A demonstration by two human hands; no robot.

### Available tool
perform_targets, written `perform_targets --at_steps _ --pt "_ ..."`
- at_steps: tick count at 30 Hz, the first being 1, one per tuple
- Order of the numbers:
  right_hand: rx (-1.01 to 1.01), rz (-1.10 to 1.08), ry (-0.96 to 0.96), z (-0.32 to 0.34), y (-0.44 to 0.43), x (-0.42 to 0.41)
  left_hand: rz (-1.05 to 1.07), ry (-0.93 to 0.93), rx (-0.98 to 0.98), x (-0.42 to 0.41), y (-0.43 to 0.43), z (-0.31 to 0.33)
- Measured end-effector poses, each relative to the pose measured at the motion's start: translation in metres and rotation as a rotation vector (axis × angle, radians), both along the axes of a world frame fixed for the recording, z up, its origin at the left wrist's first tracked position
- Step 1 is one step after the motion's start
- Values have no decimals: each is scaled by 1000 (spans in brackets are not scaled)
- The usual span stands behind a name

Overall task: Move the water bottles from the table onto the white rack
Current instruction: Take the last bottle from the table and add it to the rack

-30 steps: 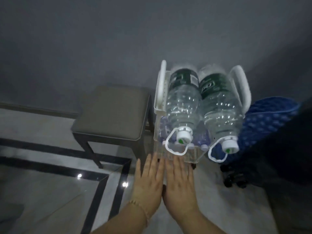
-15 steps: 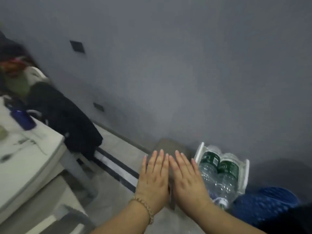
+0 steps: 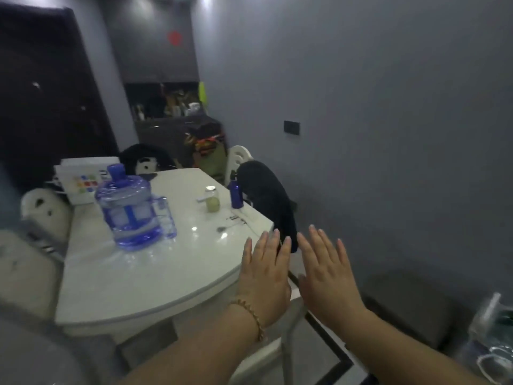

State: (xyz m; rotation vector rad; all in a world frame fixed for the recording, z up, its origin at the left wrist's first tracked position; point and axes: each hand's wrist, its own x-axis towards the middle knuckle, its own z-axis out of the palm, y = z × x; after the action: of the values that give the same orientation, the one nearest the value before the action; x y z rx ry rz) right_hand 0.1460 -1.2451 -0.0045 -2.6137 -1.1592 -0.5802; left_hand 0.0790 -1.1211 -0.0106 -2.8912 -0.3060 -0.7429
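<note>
A big blue water jug (image 3: pixel 130 207) stands upright on the white table (image 3: pixel 155 276), left of centre. The white rack (image 3: pixel 492 304) shows only at the lower right edge, blurred, with clear water bottles (image 3: pixel 499 345) lying in it. My left hand (image 3: pixel 263 273) is held flat and empty over the table's right edge, a bracelet on its wrist. My right hand (image 3: pixel 327 276) is beside it, flat and empty, over the floor gap right of the table. Both are well right of the jug.
On the table also stand a clear pitcher (image 3: pixel 165 218), a small jar (image 3: pixel 212 200), a small blue bottle (image 3: pixel 236 193) and a white box (image 3: pixel 80 179). A dark garment (image 3: pixel 266 201) hangs over a chair at the table's far right. A grey stool (image 3: pixel 410 304) is by the wall.
My view has swung left and up from the rack to the table. Both hands stayed flat and empty, now slightly apart; the rack has slid to the lower right edge.
</note>
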Motion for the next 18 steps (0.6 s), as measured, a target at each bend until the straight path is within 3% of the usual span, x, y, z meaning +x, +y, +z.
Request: perform_targets --at_steps 8,18 --pt "-58 160 -8 -23 215 -160 217 140 -3 -189 193 -4" --pt "-226 182 10 -40 353 -166 351 218 -38 -234 339 -34"
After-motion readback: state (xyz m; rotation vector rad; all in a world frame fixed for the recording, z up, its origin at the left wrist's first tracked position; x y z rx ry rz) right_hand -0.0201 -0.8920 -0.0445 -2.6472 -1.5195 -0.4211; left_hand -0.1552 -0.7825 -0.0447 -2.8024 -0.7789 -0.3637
